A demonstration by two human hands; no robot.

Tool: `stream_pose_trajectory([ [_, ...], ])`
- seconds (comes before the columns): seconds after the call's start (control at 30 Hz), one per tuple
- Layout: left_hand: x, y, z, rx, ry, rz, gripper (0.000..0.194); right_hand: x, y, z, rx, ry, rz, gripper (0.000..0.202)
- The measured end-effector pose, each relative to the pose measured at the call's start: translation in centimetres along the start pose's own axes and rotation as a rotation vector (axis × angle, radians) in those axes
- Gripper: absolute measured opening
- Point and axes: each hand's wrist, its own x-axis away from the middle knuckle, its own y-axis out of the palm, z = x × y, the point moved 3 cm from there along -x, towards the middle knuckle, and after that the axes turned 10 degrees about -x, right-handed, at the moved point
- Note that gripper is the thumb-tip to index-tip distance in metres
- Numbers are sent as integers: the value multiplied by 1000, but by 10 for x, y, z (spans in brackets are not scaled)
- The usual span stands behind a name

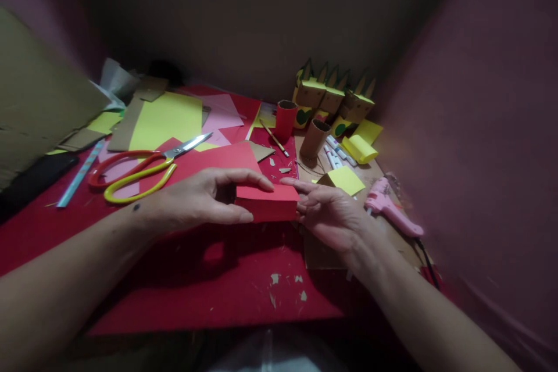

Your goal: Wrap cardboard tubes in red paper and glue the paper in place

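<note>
"Folded red paper point(267, 206): where is it held?"

"Above the red table point(209, 296), near the centre of the view."

"How is it gripped?"

"Its left end is pinched between thumb and finger of the left hand point(196, 200), its right end in the fingers of the right hand point(333, 218)."

"What is seen around it?"

"Scissors point(171, 153) are laid between 9 and 10 o'clock, a brown tube point(314, 142) is stood at 1, a pink glue gun point(389, 207) at 3."
</note>
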Motion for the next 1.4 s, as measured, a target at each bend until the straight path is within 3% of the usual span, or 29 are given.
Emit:
stream_pose_trajectory([
  [0.17,0,-2,0,-28,-35,62,29,1,-1,0,33,-59,-97,49],
  [0.33,-1,-2,1,-49,-85,83,27,1,0,4,48,-127,-125,57],
  [0.43,-1,-2,1,-48,-100,99,26,1,0,5,79,-191,-142,51],
  [0.63,-3,2,-3,-22,-166,79,30,1,-3,9,125,-183,-51,30],
  [0.73,-4,3,-3,-33,-172,126,29,-1,-3,11,117,-166,-15,21],
  [0.87,-4,3,-2,-56,-176,138,30,-2,-4,11,96,-162,-18,23],
  [1.03,-3,1,-2,-82,-125,142,26,0,-3,9,41,-148,-95,22],
  [1.17,-3,-2,-1,-174,-64,64,23,-2,-1,9,-57,-182,-59,18],
  [1.4,-5,-3,2,-289,87,-18,17,-6,-3,15,9,-189,-26,37],
])
